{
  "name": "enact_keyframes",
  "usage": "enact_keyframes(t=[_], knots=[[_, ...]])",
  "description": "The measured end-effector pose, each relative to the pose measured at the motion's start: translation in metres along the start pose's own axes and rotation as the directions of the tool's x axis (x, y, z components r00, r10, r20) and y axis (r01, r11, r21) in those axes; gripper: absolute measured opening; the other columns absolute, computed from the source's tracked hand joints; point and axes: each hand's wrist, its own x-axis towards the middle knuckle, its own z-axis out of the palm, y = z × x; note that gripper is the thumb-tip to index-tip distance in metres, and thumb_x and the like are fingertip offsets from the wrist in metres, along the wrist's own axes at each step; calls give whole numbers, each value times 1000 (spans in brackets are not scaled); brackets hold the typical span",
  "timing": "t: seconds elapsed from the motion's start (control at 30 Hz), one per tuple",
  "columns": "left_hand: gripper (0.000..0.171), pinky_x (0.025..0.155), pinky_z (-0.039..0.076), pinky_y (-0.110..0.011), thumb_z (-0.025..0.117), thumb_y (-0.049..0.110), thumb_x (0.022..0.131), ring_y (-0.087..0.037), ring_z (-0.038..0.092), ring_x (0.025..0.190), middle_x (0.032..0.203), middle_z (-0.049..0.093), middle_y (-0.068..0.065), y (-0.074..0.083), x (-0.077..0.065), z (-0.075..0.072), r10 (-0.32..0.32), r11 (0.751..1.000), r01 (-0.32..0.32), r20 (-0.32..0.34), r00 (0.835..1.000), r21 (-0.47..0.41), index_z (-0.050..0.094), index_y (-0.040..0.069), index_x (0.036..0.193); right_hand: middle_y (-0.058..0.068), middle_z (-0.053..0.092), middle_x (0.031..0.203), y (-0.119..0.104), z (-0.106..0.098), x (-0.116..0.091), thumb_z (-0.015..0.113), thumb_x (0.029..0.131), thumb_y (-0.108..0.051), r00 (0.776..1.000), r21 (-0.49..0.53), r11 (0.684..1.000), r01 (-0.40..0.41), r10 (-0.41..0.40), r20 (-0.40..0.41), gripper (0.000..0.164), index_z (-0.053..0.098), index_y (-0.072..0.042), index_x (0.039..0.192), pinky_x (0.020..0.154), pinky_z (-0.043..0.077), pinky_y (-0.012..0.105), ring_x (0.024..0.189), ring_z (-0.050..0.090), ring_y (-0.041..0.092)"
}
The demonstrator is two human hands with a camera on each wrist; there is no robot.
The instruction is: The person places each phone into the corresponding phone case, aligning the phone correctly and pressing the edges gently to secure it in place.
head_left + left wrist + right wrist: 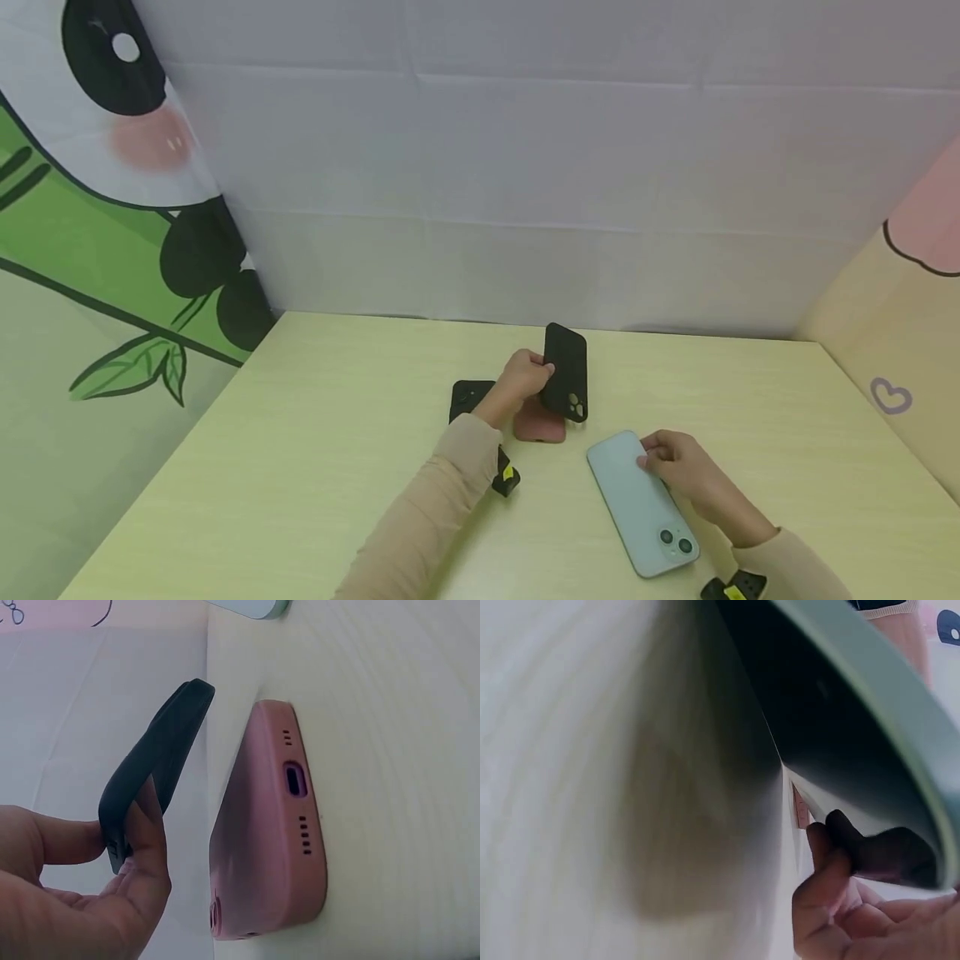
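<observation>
Head view, from the left: a cartoon cloth (202, 154) with green leaves and a big dark eye hangs beside the pale yellow worktop (300, 450), and a grey sheet (525, 150) stands along the far edge. Left of centre, a dark phone case (468, 395) lies on the worktop, its near part hidden behind the left arm. The left hand (522, 377), below a tan sleeve (427, 517), has its thumb and fingers clamped on the left edge of a black phone case (566, 371), which is held up and tilted, camera cut-outs at its near end. Beneath and just left of that, a pink phone case (538, 427) lies on the worktop; the left wrist view shows its port opening and small holes. Farther right and nearer, a pale blue phone (636, 504) sits tilted, camera lenses at its near end, its right side raised. The right hand (678, 468) pinches that side near the far corner. At far right, a purple heart (876, 392) marks the yellow side cloth (847, 300).
</observation>
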Motion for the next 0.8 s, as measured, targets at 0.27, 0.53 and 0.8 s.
enact_keyframes(t=[0.27,0.53,0.8], knots=[[36,85,50,-39,52,15,93,-28,61,100,113,55,-19,-4,-6,-16,16,998,-10,92,996,-66,47,-6,122,15,56,94,1,-1,-1,47,93,-6,999,40,998,-45,46,-4,32,45,14,118,67,48,31,80,53,18],[34,87,48,-37,49,10,94,-23,59,96,115,55,-18,-10,-7,-30,27,989,-1,177,984,-146,47,-8,122,11,64,88,9,-7,5,47,93,-8,993,205,974,-98,82,85,38,40,12,124,65,53,34,73,63,18],[33,79,50,-30,49,11,94,-17,58,88,111,56,-17,-13,-13,-41,24,987,9,197,980,-163,47,-9,121,5,65,94,15,-15,15,49,93,-12,993,313,942,-119,106,60,48,34,12,132,68,51,28,78,61,14]])
